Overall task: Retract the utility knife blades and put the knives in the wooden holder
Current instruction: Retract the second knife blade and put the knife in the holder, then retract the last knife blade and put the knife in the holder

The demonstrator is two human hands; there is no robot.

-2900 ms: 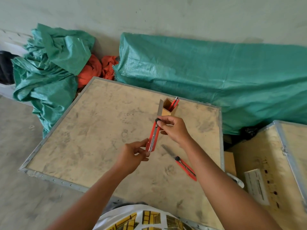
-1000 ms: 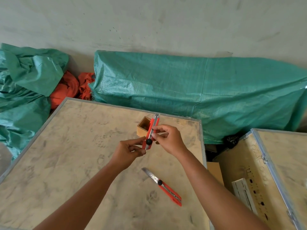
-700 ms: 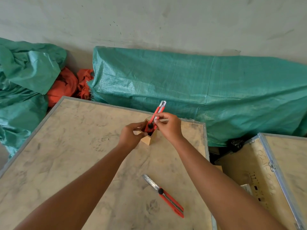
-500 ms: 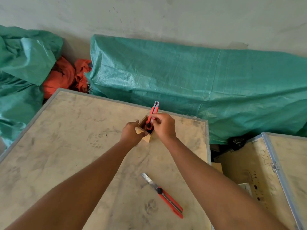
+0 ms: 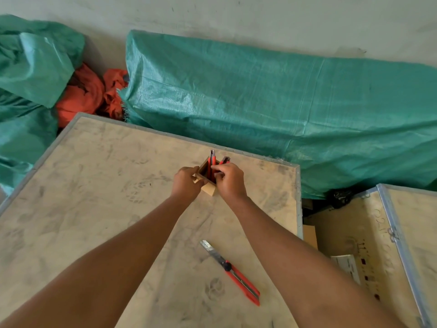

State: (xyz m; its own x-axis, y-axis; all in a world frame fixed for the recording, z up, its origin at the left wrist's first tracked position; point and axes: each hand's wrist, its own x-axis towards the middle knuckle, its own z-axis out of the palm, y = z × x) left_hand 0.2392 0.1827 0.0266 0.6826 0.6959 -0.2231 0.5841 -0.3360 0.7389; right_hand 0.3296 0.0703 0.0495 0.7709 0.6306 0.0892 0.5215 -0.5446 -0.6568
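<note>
A small square wooden holder stands near the far edge of the plywood crate top. Two red utility knives stand in it: one upright, the other leaning right. My left hand grips the holder's left side. My right hand is at the holder's right rim, fingers pinched around the lower part of a knife inside. A third red utility knife lies flat on the crate nearer to me, its steel blade extended toward the far left.
Green tarpaulin covers a bulk behind the crate, with more green and orange sheeting at the left. A second wooden crate stands at the right, across a narrow gap. The wall is behind.
The knife I held in both hands had its blade drawn in, then went down into the holder beside the other one. My left hand moved onto the holder. The knife on the crate has not moved.
</note>
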